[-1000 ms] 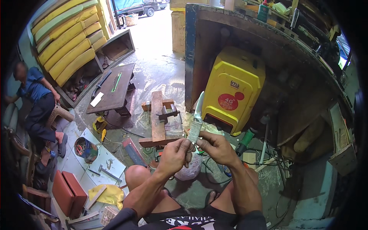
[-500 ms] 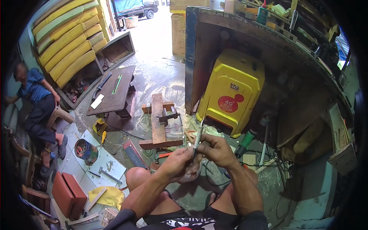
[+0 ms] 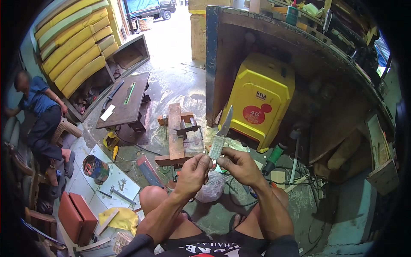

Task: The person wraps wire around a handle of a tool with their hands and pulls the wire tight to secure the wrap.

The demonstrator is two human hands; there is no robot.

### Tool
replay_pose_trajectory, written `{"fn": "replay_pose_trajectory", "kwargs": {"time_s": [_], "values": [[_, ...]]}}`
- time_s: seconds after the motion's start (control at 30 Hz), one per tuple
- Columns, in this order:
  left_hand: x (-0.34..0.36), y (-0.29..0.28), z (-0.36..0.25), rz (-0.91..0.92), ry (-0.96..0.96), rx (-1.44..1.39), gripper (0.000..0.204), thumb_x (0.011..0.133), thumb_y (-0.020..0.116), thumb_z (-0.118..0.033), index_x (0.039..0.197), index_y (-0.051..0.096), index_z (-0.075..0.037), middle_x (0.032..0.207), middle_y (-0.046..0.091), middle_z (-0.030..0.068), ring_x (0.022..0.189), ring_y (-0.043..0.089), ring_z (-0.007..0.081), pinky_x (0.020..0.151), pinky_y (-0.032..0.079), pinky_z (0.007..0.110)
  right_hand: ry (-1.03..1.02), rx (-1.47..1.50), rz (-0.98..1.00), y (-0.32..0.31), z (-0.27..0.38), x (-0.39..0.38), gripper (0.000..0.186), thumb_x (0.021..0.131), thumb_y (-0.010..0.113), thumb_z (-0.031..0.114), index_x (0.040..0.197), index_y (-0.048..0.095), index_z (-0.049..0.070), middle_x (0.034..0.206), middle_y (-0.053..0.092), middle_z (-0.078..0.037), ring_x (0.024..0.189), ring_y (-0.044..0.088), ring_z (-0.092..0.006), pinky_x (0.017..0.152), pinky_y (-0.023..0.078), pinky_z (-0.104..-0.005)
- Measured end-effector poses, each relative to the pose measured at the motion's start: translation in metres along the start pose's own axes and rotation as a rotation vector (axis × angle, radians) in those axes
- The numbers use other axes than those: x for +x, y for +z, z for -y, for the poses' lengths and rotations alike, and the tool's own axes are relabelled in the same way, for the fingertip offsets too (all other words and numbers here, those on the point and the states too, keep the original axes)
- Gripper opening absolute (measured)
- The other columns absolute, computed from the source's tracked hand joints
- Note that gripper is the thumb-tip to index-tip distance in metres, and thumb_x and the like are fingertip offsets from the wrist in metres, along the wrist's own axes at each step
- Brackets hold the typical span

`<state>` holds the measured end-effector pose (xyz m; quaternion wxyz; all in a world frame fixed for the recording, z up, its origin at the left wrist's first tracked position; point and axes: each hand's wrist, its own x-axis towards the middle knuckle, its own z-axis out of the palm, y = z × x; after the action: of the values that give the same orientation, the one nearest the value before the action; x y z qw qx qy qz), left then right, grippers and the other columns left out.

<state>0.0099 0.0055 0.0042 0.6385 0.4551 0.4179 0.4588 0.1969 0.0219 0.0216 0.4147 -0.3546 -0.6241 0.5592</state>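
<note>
I hold a pointed steel knife [image 3: 227, 121] upright, its handle [image 3: 217, 147] wrapped in pale cord. My left hand [image 3: 193, 173] pinches the lower end of the handle with thumb and fingers. My right hand [image 3: 240, 167] grips the same end from the other side, thumb on the wrapping. Below my hands, between my knees, lies a pale plastic-wrapped bundle [image 3: 212, 190], partly hidden. Beyond them is a wooden board [image 3: 175, 128] with a black clamp [image 3: 185, 132] on a crosspiece.
Another person [image 3: 37, 103] sits at left near a bucket [image 3: 95, 169] on white tiles. A low saw table [image 3: 122, 105] stands ahead. Right: a yellow plastic case [image 3: 261, 98] under a workbench [image 3: 239, 13], a green power tool [image 3: 272, 160] and cables. Red cushions [image 3: 75, 216] lie lower left.
The knife has turned: half a second ago it showed nearly edge-on, now its blade and wrapped handle face me flat. Both hands still hold it.
</note>
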Motion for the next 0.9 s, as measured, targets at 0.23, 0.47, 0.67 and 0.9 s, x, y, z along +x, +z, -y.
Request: {"fn": "replay_pose_trajectory", "kwargs": {"time_s": [0.23, 0.47, 0.67, 0.9], "values": [[0.005, -0.008, -0.003, 0.038, -0.071, 0.064, 0.032, 0.107, 0.049, -0.03, 0.092, 0.063, -0.005, 0.064, 0.048, -0.0039, 0.051, 0.044, 0.0052, 0.048, 0.036, 0.023, 0.038, -0.208, -0.045, -0.007, -0.002, -0.004, 0.026, 0.099, 0.062, 0.015, 0.118, 0.068, -0.002, 0.097, 0.074, -0.011, 0.09, 0.064, -0.0109, 0.084, 0.052, -0.0299], [0.011, -0.006, 0.011, -0.13, 0.41, 0.504, 0.032, 0.102, 0.06, -0.028, 0.103, 0.065, 0.004, 0.075, 0.061, 0.0041, 0.064, 0.057, 0.0143, 0.061, 0.048, 0.029, -0.048, -0.406, -0.14, -0.001, -0.002, -0.004, 0.026, 0.099, 0.064, 0.018, 0.118, 0.069, 0.0, 0.091, 0.071, 0.0, 0.082, 0.061, -0.0054, 0.072, 0.05, -0.0255], [0.008, -0.006, 0.002, 0.034, 0.089, 0.088, 0.029, 0.103, 0.059, -0.027, 0.101, 0.064, 0.001, 0.078, 0.061, 0.0019, 0.058, 0.053, 0.0092, 0.055, 0.045, 0.024, -0.028, -0.266, -0.111, 0.002, 0.004, -0.005, 0.024, 0.099, 0.065, 0.017, 0.115, 0.069, -0.001, 0.091, 0.07, 0.0, 0.083, 0.061, -0.0066, 0.072, 0.05, -0.0257], [0.01, -0.018, 0.006, 0.436, -0.236, -0.609, 0.029, 0.104, 0.057, -0.03, 0.103, 0.061, -0.001, 0.079, 0.06, 0.0039, 0.046, 0.041, 0.004, 0.04, 0.033, 0.019, 0.099, 0.171, 0.05, -0.005, -0.006, -0.002, 0.026, 0.098, 0.067, 0.017, 0.112, 0.058, -0.003, 0.09, 0.068, -0.004, 0.087, 0.065, -0.0115, 0.082, 0.052, -0.0264]]}}
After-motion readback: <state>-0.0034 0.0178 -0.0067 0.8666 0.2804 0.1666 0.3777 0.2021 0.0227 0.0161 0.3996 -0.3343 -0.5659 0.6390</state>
